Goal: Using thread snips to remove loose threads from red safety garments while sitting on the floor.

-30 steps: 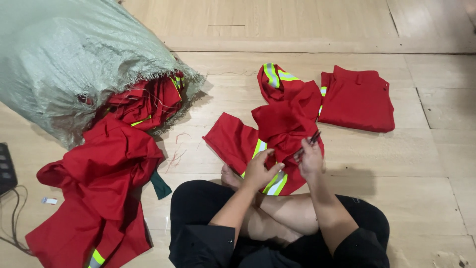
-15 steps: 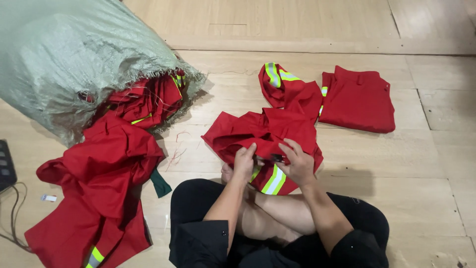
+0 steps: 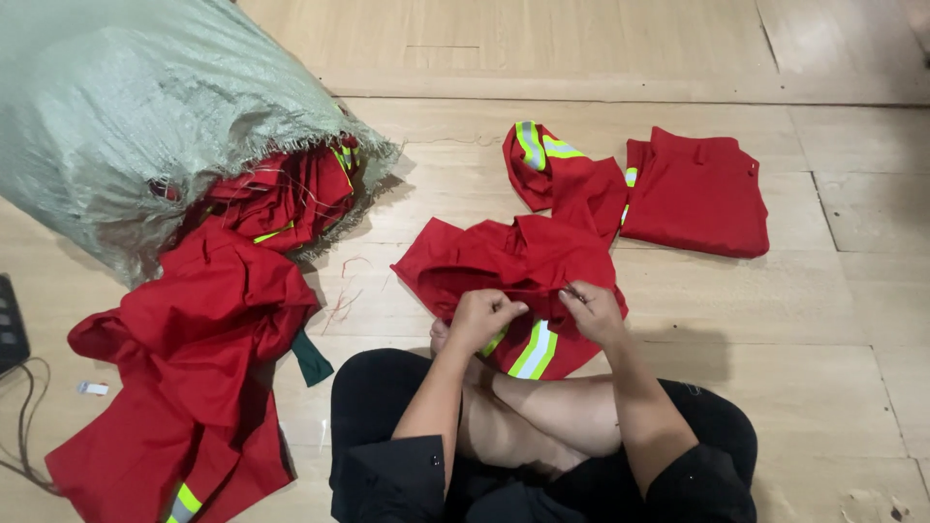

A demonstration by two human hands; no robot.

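A red work garment with yellow and silver reflective stripes lies crumpled on the wooden floor in front of my crossed legs. My left hand pinches its near edge. Close beside it, my right hand grips the same edge, fingers closed on the cloth. One reflective stripe shows just below my hands, over my knee.
A folded red garment lies at the right, another with reflective bands beside it. A large green woven sack at the left spills red clothes into a heap. A dark device with a cable sits at the left edge.
The garment was held up bunched in front of me. It has come down and spread flatter on the floor, and both hands have moved close together on its near edge.
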